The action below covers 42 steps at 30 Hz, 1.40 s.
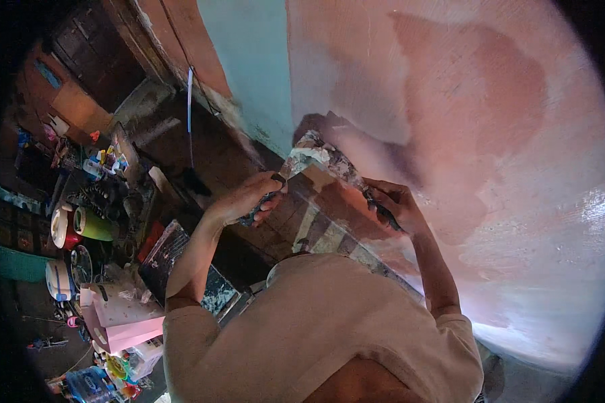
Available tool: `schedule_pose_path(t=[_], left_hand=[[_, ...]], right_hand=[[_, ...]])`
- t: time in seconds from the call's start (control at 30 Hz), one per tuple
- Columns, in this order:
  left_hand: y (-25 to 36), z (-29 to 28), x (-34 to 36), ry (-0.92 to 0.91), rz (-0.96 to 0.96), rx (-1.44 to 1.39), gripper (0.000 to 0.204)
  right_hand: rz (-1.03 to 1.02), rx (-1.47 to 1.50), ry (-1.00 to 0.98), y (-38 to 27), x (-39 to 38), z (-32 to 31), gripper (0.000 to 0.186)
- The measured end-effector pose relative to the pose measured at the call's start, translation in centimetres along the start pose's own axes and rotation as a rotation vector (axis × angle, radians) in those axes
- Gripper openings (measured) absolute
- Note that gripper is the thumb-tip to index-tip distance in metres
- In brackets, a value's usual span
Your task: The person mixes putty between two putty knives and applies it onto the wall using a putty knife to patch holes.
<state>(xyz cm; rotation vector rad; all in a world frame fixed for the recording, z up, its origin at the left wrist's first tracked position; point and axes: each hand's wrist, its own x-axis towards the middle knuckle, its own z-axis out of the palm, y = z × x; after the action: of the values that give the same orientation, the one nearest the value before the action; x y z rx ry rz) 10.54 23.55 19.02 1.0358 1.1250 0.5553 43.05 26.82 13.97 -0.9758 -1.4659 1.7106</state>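
My left hand is wrapped round the dark handle of a putty knife, its blade angled up and to the right. In my right hand, a second putty knife has a dark handle and a wide, smeared blade that points up and to the left. The two blades meet in front of me, and whitish putty clings where they come together. Whether either blade touches the wall behind is hard to tell. Both hands are held out before my chest, closed on the handles.
A pink wall with darker patches and a pale green band rises ahead and to the right. At left is clutter: a green container, a pink bag, a dark, paint-spattered board and a blue water bottle.
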Motion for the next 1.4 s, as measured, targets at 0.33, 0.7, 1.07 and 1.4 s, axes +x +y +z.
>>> schedule_pose_path(t=[0.33,0.7,1.07,1.4], left_hand=[[-0.5,0.1,0.7,-0.070,-0.031,0.032,0.019],[1.4,-0.9,1.5,-0.084,-0.053,0.061,0.024],[1.3,-1.5,2.3,-0.071,0.023,-0.039,0.022],[0.6,0.1,1.8,-0.228,-0.073,-0.477,0.025]], right_hand=[[-0.144,-0.302,0.115,-0.8,1.2,-0.5,0.029],[-0.036,-0.526,0.050,-1.6,2.8,-0.9,0.030],[0.127,0.121,-0.111,-0.8,3.2,-3.4,0.031],[-0.166,0.233,-0.160,-10.8,-3.7,-1.9,0.047]])
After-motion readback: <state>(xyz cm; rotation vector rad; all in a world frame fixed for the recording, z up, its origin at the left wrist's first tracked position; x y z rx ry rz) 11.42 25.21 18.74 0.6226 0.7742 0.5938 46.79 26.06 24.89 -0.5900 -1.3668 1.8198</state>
